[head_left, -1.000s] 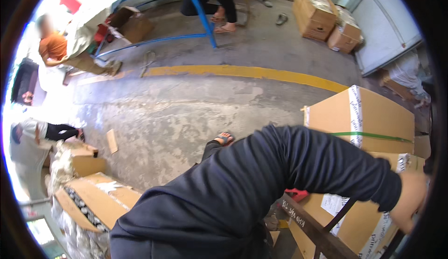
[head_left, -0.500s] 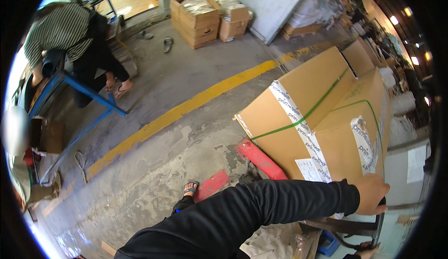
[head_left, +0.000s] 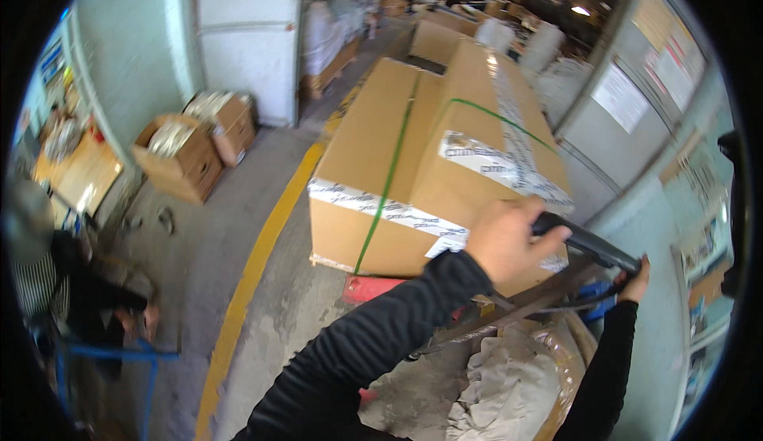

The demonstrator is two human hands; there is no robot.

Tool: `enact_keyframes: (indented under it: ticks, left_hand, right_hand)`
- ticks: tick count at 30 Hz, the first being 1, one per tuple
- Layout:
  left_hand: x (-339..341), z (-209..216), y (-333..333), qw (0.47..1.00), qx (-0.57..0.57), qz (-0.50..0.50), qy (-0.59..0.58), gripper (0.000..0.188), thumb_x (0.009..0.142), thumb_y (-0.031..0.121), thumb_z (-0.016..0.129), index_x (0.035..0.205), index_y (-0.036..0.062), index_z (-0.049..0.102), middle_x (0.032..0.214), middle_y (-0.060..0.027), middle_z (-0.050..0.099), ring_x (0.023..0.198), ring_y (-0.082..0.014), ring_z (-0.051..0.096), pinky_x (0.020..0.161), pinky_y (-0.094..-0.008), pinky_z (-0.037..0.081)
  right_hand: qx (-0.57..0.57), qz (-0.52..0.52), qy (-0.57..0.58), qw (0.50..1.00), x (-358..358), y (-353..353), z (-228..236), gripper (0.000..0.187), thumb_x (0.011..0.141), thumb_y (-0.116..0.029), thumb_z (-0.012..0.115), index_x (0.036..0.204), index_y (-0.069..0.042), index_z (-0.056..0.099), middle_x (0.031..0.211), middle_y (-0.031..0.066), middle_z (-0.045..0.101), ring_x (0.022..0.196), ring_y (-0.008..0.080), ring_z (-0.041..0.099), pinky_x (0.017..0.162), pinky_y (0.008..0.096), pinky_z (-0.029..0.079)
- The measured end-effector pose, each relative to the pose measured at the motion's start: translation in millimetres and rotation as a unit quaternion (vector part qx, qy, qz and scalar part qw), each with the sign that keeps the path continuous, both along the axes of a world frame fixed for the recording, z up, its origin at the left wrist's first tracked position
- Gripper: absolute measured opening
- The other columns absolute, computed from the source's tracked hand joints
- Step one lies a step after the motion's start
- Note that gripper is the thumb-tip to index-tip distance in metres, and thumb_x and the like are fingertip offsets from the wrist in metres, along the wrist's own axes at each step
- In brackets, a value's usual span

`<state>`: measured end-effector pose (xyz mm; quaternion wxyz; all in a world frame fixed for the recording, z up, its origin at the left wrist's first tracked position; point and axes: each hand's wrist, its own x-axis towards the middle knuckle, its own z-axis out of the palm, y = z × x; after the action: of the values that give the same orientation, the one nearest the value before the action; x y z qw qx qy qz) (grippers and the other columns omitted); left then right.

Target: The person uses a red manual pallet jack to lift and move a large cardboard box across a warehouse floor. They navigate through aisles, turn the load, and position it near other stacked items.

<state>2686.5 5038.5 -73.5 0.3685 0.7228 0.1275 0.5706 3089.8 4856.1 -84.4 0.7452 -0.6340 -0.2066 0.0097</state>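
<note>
My left hand (head_left: 507,241) is closed around the near end of a black handle bar (head_left: 590,244). My right hand (head_left: 634,279) grips the far end of the same bar. The bar tops a dark metal shaft (head_left: 524,307) that slopes down toward a red pallet truck (head_left: 373,288). Just beyond my hands, large brown cardboard boxes (head_left: 397,155) sit on the truck, bound with a green strap and white tape. Both my sleeves are black.
A yellow floor line (head_left: 258,270) runs along the left of the boxes. Open cartons (head_left: 179,159) stand by the left wall. A person (head_left: 71,282) crouches at the far left near a blue frame (head_left: 119,357). A plastic-wrapped bundle (head_left: 517,385) lies below the handle; a wall (head_left: 636,123) is close on the right.
The view has swung round toward the boxes. My left hand has moved from the box's side onto the handle bar, and my right hand now shows gripping its other end.
</note>
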Motion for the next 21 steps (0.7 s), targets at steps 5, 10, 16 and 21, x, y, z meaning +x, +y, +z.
enact_keyframes:
  ticks: [5, 10, 16, 21]
  left_hand:
    - [7, -1, 0, 0.998, -0.021, 0.027, 0.047, 0.034, 0.083, 0.032, 0.079, 0.08, 0.0014, 0.065, 0.058, -0.0106, 0.058, 0.049, -0.0227, 0.058, 0.049, -0.0337, 0.046]
    - [12, -8, 1, 0.997, 0.005, 0.072, 0.017, 0.028, 0.086, 0.026, 0.077, 0.084, -0.0006, 0.068, 0.059, -0.0045, 0.058, 0.055, -0.0094, 0.053, 0.05, -0.0277, 0.042]
    - [22, -11, 9, 0.985, -0.057, 0.163, 0.023, 0.033, 0.099, 0.026, 0.061, 0.079, 0.0002, 0.066, 0.06, 0.0019, 0.055, 0.056, -0.0066, 0.049, 0.05, -0.0281, 0.039]
    - [43, -6, -4, 0.882, 0.006, 0.468, 0.058, 0.057, 0.1, 0.046, 0.051, 0.064, 0.0019, 0.059, 0.046, -0.002, 0.045, 0.044, -0.011, 0.049, 0.043, -0.03, 0.038]
  right_hand:
    - [0.0, -0.007, -0.021, 1.0, -15, 6, 0, 0.041, 0.092, -0.047, 0.06, 0.093, -0.006, 0.055, 0.055, 0.0025, 0.046, 0.042, 0.015, 0.046, 0.04, 0.0301, 0.037]
    - [-0.002, 0.013, -0.038, 0.999, -26, 8, 3, 0.044, 0.093, -0.045, 0.061, 0.079, -0.004, 0.057, 0.055, 0.0032, 0.051, 0.042, 0.0135, 0.048, 0.041, 0.029, 0.041]
    - [-0.053, 0.045, -0.033, 0.997, -18, 13, 0, 0.054, 0.094, -0.047, 0.06, 0.065, -0.001, 0.058, 0.054, 0.0037, 0.05, 0.049, 0.0138, 0.047, 0.048, 0.0354, 0.04]
    - [-0.095, 0.02, -0.226, 0.969, -16, 11, 4, 0.061, 0.091, -0.057, 0.053, 0.084, 0.0, 0.073, 0.08, 0.026, 0.067, 0.084, 0.0438, 0.066, 0.077, 0.048, 0.051]
